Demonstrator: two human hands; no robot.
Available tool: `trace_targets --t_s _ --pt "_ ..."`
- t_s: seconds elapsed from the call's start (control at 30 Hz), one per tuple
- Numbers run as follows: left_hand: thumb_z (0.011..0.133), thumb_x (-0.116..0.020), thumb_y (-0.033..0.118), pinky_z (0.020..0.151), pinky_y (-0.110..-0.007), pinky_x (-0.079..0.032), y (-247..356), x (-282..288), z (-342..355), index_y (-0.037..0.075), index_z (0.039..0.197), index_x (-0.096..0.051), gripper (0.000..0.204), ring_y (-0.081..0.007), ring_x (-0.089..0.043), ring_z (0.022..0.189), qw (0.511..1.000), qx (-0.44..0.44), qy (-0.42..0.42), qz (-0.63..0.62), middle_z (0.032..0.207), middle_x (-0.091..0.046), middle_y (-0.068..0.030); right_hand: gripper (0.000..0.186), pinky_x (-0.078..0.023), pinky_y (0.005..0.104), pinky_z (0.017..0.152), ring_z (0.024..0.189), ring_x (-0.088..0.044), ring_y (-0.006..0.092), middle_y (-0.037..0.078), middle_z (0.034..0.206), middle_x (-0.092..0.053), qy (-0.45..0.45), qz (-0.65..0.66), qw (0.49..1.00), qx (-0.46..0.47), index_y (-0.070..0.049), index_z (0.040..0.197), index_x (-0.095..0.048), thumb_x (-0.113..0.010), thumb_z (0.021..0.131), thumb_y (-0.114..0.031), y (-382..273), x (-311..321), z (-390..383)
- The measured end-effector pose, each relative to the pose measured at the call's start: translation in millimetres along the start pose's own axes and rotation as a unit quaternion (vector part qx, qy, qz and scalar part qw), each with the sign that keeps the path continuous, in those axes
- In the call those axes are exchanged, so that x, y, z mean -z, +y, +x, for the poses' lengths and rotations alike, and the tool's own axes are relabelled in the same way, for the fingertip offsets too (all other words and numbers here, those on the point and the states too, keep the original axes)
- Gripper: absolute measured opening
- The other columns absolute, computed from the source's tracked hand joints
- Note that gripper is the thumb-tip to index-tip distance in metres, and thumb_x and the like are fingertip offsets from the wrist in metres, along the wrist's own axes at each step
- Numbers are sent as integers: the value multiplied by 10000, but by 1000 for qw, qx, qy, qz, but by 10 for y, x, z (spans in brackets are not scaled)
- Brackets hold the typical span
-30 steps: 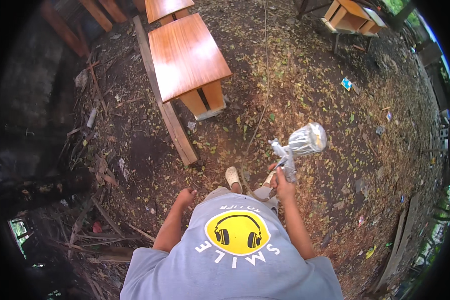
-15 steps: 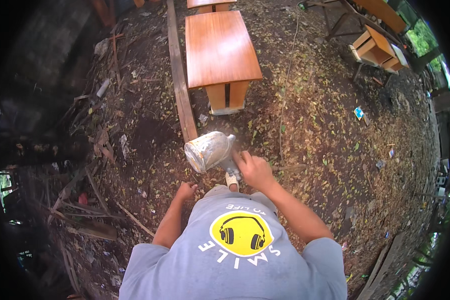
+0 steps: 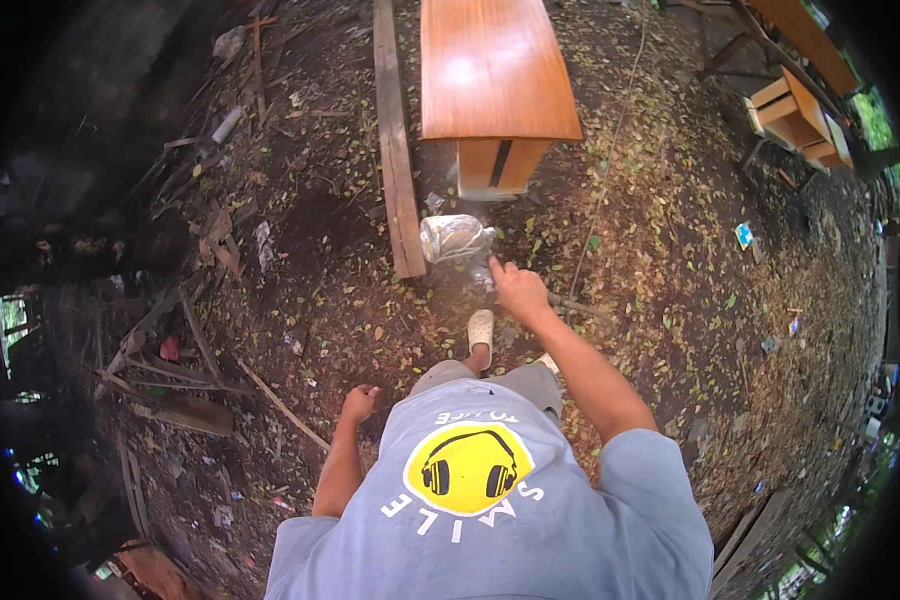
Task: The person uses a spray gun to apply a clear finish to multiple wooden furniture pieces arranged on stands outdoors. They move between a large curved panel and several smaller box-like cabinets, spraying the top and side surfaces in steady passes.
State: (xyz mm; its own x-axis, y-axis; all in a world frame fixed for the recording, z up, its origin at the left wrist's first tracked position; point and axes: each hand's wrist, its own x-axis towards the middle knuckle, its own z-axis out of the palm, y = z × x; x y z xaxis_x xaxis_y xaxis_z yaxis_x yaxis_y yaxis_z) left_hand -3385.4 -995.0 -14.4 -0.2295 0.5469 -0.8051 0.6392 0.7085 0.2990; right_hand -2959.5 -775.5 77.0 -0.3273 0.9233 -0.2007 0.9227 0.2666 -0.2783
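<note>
One spray gun in the right hand's grip, beyond the free left hand

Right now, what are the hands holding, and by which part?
The right hand holds a silver spray gun by its handle; nothing shows in the left hand, though its palm is hidden.
</note>
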Motion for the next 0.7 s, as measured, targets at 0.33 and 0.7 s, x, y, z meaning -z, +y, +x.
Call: trace_targets --t_s 0.33,0.7 --pt "978 -585 312 728 -370 -544 196 23 -159 17 1028 -722 329 -237 -719 720 999 -24 -8 28 734 -718 -120 496 -564 459 660 763 -704 356 189 941 -666 -24 15 999 -13 -58 1368 -509 -536 874 -104 138 -263 141" --pt "984 -581 316 702 -389 -547 1022 103 472 -2 952 -715 347 -250 -723 716 992 -83 -50 84 796 -731 -137 488 -530 382 508 602 -657 264 106 827 -592 146 -62 987 22 -16 1323 -556 -568 845 -115 -309 943 -654"
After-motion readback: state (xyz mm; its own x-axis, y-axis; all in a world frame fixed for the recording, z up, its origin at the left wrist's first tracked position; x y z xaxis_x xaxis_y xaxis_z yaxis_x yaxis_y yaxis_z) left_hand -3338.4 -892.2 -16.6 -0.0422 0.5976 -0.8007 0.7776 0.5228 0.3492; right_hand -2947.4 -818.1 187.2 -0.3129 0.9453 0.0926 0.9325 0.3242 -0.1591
